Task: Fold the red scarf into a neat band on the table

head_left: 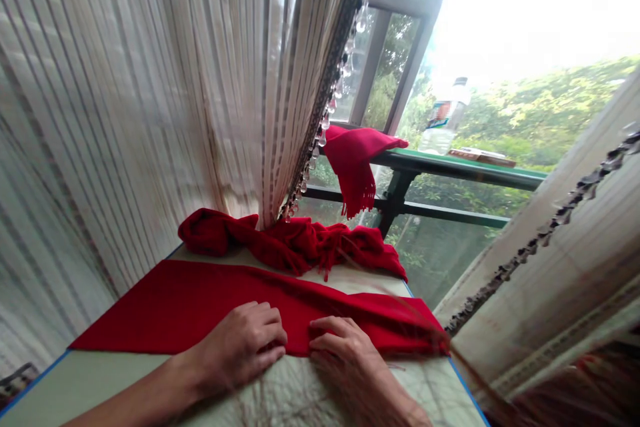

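Note:
A long red scarf (180,310) lies flat across a pale green mat (100,380). My left hand (245,343) rests on its near edge with the fingers curled down onto the cloth. My right hand (345,347) sits just beside it, fingers bent and pinching the same edge of the scarf. Behind the flat scarf lies a bunched heap of red scarves (295,243). One more red fringed scarf (357,160) hangs over the green window rail (465,170).
A striped cream curtain (150,100) with a beaded edge hangs at the left and back. Another curtain (565,280) crosses the right side. A plastic bottle (445,117) stands on the rail by the window, with trees outside.

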The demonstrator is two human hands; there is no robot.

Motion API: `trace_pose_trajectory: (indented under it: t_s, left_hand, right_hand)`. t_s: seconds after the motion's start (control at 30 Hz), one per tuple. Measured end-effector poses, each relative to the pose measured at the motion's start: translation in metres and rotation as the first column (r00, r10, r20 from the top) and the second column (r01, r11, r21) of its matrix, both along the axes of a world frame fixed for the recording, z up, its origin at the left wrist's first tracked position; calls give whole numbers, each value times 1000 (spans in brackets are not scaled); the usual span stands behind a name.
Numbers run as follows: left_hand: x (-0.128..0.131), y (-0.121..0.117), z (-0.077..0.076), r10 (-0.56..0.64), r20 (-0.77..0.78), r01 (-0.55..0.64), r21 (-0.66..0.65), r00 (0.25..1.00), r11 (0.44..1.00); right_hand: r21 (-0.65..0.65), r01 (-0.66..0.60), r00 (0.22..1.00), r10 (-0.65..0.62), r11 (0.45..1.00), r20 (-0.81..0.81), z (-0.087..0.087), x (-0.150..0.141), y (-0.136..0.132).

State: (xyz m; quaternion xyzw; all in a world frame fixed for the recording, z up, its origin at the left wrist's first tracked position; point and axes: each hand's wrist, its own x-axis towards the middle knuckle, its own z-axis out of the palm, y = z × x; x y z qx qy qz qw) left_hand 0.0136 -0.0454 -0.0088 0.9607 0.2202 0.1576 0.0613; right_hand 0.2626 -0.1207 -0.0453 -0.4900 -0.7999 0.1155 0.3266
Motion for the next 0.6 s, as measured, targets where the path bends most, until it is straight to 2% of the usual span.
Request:
trace_pose_trajectory:
  t_s: [0.13, 0.33, 0.6]
  left_hand:
    - [0, 2, -10, -83, 71, 66, 208, 994, 976]
    - [1, 1, -12, -135, 184, 87, 246, 974, 965]
    - [2, 0, -16, -199, 175, 120, 382, 964, 916]
  right_hand:
    - [-26, -17, 1000, 17, 1000, -16, -9, 7, 4]
    - [-44, -6, 998, 3, 999, -68, -5, 5, 3]
    - [-32, 26, 999, -27, 999, -32, -3, 1, 1]
